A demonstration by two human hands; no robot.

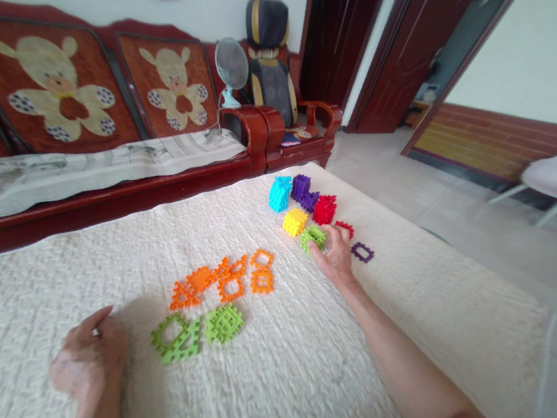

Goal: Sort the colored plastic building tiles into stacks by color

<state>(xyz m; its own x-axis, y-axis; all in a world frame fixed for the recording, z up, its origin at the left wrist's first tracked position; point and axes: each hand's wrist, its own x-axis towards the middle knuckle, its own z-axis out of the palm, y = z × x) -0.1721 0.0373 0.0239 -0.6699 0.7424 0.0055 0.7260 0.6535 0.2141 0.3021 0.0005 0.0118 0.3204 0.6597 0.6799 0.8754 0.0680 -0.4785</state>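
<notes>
At the far right part of the table, my right hand point(335, 256) has its thumb and fingers around a stack of light green interlocking plastic tiles point(312, 237). My left hand point(90, 354) rests on the cloth at the left, its fingers curled in, with nothing visible in them. Between the hands lies a row of flat orange tiles point(200, 280), some square and some triangular. Nearer to me are joined green tiles point(176, 338) and a small overlapping pile of green tiles point(224, 323).
Beyond my right hand stand stacks of yellow tiles point(295, 222), cyan tiles point(279, 194), purple tiles point(303, 193) and red tiles point(325, 210). A single purple frame tile point(362, 252) lies to the right. A wooden sofa point(194, 178) stands behind the cream-covered table point(296, 361).
</notes>
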